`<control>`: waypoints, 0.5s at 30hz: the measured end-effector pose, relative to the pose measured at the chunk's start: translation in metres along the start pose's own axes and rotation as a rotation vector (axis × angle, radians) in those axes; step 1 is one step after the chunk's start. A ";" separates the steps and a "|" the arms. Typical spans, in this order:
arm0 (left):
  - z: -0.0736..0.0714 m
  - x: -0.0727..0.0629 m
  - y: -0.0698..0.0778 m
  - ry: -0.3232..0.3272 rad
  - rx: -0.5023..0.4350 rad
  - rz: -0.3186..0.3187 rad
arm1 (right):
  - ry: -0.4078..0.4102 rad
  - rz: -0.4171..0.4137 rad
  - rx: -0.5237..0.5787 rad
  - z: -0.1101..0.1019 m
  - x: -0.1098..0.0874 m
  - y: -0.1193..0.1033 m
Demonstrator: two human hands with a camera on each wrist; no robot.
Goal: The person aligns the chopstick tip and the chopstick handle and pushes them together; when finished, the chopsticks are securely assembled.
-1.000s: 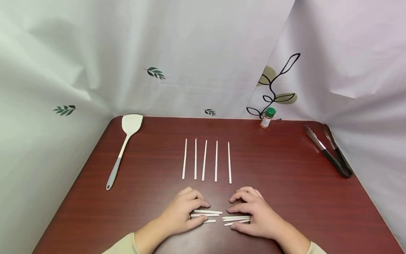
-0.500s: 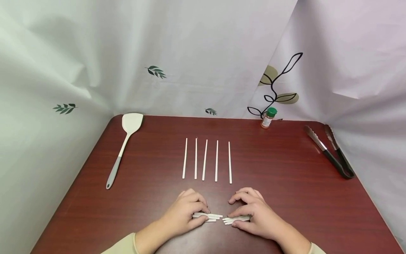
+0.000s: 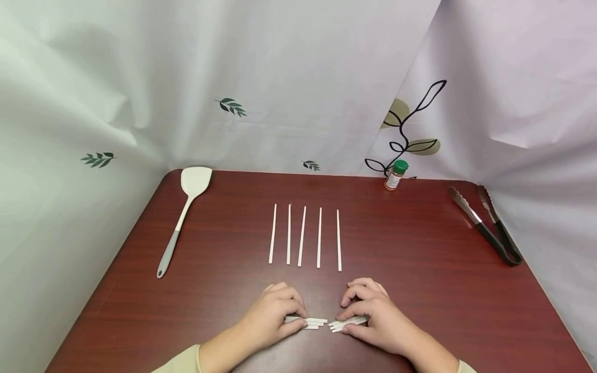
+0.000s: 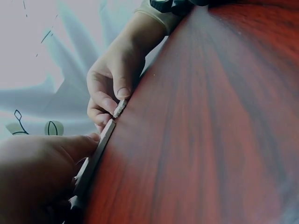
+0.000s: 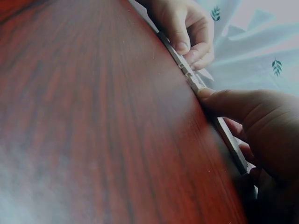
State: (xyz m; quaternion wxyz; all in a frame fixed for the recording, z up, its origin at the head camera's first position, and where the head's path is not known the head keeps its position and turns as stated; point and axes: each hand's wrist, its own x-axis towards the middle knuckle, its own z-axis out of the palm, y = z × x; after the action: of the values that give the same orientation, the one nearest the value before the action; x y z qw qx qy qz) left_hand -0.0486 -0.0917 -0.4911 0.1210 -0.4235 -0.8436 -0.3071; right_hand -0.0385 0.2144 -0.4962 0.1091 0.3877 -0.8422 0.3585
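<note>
My left hand (image 3: pixel 275 316) pinches a small bunch of white chopsticks (image 3: pixel 318 322) between thumb and fingers, low over the table in the head view. Facing it, my right hand (image 3: pixel 375 313) pinches a second bunch of white chopsticks (image 3: pixel 337 326). A narrow gap parts the uneven ends of the two bunches. The far ends are hidden under the palms. In the left wrist view, a chopstick (image 4: pixel 103 140) lies under the left thumb along the tabletop. Beyond the hands, several white chopsticks (image 3: pixel 302 235) lie spaced in a row, pointing away from me.
On the dark red table (image 3: pixel 224 228), a white spatula (image 3: pixel 184 215) with a grey handle lies at the left. A green-capped spice jar (image 3: pixel 394 177) stands at the back. Black-handled tongs (image 3: pixel 489 233) lie at the right edge. A white curtain (image 3: pixel 298 77) encloses the table.
The loose chopsticks near my hands have been drawn together into tighter bunches, as thumbs and fingers closed on them. The row beyond and the utensils have stayed put.
</note>
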 end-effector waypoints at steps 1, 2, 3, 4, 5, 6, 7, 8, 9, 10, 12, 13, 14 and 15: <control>0.000 0.000 0.000 -0.008 0.001 -0.009 | 0.001 0.001 0.004 0.000 0.000 0.000; 0.000 0.000 0.001 -0.015 0.002 -0.016 | 0.002 0.003 0.008 0.000 0.000 0.000; -0.001 0.000 0.001 -0.023 0.002 -0.023 | 0.000 0.007 0.013 -0.001 0.000 0.000; -0.001 0.000 0.001 -0.029 0.002 -0.029 | -0.001 0.012 0.018 -0.001 0.000 0.000; -0.001 0.000 0.001 -0.035 0.001 -0.034 | -0.004 0.016 0.025 -0.001 0.000 0.000; -0.001 0.000 0.002 -0.040 0.000 -0.039 | -0.007 0.020 0.031 -0.001 0.000 0.000; -0.001 0.000 0.002 -0.043 -0.002 -0.045 | -0.010 0.022 0.035 -0.002 0.000 0.000; -0.002 0.000 0.002 -0.047 -0.004 -0.051 | -0.012 0.024 0.040 -0.002 0.001 0.000; -0.002 -0.001 0.002 -0.051 -0.005 -0.056 | -0.013 0.025 0.044 -0.002 0.001 0.000; -0.002 -0.001 0.003 -0.055 -0.009 -0.063 | -0.012 0.026 0.047 -0.002 0.001 0.000; -0.002 -0.001 0.003 -0.063 -0.011 -0.070 | -0.009 0.022 0.051 -0.002 0.000 0.000; -0.002 -0.001 0.003 -0.068 -0.009 -0.070 | -0.007 0.019 0.051 -0.001 0.000 0.001; -0.002 -0.001 0.004 -0.072 -0.003 -0.066 | -0.005 0.017 0.053 -0.001 0.000 0.001; -0.001 -0.002 0.004 -0.076 0.005 -0.060 | -0.005 0.015 0.056 -0.001 0.000 0.001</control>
State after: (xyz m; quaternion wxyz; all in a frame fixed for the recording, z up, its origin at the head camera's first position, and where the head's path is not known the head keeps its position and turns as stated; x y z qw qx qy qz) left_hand -0.0449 -0.0920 -0.4892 0.0806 -0.4089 -0.8608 -0.2920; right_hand -0.0394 0.2156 -0.4962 0.0935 0.3852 -0.8350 0.3816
